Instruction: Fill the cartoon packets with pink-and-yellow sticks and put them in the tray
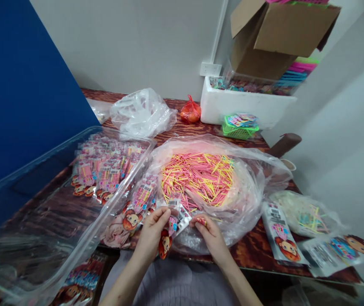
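Several thin pink sticks [201,220] we pinch with our right fingers [205,230]; beside these, our left fingers [158,216] pinch a cartoon-printed plastic pouch [172,225].

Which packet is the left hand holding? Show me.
The packet in front of the stick heap, cartoon head hanging down: the left hand pinches it, while the others lie outside its grip.

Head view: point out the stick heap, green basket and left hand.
Stick heap [199,176], head view: middle of its top.
Green basket [239,133], head view: its front wall.
Left hand [154,222], head view: middle of the hand.
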`<control>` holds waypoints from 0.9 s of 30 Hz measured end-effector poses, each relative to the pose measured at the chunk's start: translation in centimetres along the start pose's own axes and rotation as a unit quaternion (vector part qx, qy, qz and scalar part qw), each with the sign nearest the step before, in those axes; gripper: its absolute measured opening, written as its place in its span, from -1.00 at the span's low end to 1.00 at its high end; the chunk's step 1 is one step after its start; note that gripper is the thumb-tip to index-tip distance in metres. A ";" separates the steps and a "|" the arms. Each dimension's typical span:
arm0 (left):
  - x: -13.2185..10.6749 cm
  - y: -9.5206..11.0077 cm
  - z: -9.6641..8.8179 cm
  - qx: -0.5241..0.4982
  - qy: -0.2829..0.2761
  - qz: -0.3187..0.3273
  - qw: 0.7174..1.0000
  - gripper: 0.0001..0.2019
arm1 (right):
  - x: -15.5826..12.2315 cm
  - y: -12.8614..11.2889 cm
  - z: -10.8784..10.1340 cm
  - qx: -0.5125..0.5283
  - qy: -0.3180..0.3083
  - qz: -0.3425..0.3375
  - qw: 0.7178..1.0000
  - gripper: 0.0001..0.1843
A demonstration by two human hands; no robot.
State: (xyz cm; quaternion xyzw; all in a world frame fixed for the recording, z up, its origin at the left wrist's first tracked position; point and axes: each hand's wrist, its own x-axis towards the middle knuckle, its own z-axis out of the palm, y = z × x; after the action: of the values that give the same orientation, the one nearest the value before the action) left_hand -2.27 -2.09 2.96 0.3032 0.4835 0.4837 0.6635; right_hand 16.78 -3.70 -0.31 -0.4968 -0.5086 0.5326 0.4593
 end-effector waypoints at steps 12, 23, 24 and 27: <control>0.0 -1.8 3.9 0.042 -0.150 -0.024 0.987 -0.66 | -1.1 2.1 0.2 -0.053 0.040 -0.026 0.997 -0.75; 0.6 -0.7 -0.7 -0.024 -0.017 -0.025 0.999 -0.69 | -0.9 0.0 0.3 -0.075 0.002 -0.051 0.996 -0.69; 0.6 -0.7 -0.8 -0.024 -0.015 -0.024 0.999 -0.69 | -0.9 -0.1 0.4 -0.073 -0.003 -0.056 0.996 -0.69; 0.4 -0.7 -0.9 -0.020 -0.018 -0.026 0.999 -0.70 | -0.7 -0.6 0.8 -0.066 -0.016 -0.066 0.995 -0.69</control>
State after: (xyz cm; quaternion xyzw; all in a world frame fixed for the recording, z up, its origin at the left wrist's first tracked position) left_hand -2.85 -2.06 1.92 0.2856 0.4698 0.4702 0.6904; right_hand 16.08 -4.43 0.37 -0.4829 -0.5818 0.4741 0.4511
